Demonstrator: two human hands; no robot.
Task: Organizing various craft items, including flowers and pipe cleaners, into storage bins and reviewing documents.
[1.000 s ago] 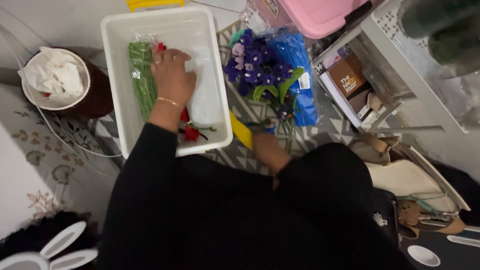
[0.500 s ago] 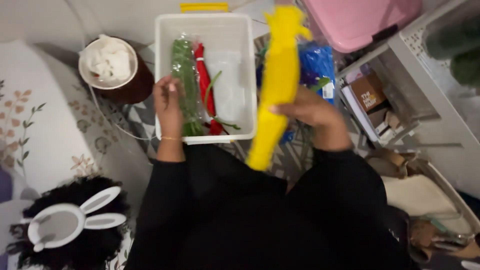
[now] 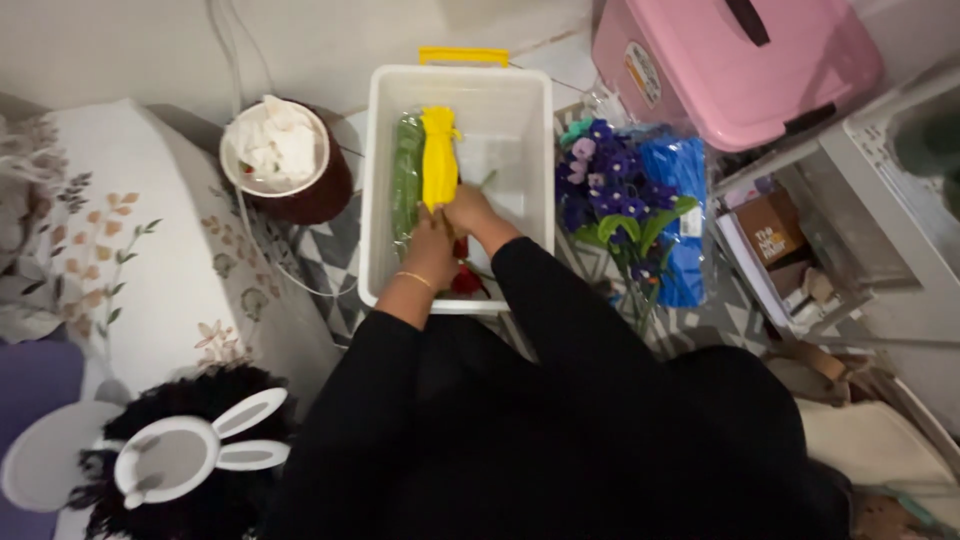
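On patterned floor [image 3: 330, 260], white bin [image 3: 385, 180] beside pink box [image 3: 740, 60].

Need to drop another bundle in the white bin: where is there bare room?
Bare bin floor runs along its right half, between the yellow bundle and the right wall. The left side is crowded: green bundle, yellow bundle, both hands, red pieces near the front wall.

Home room, floral bedding [image 3: 150, 260], pink storage box [image 3: 740, 60], cluttered shelf [image 3: 800, 250]
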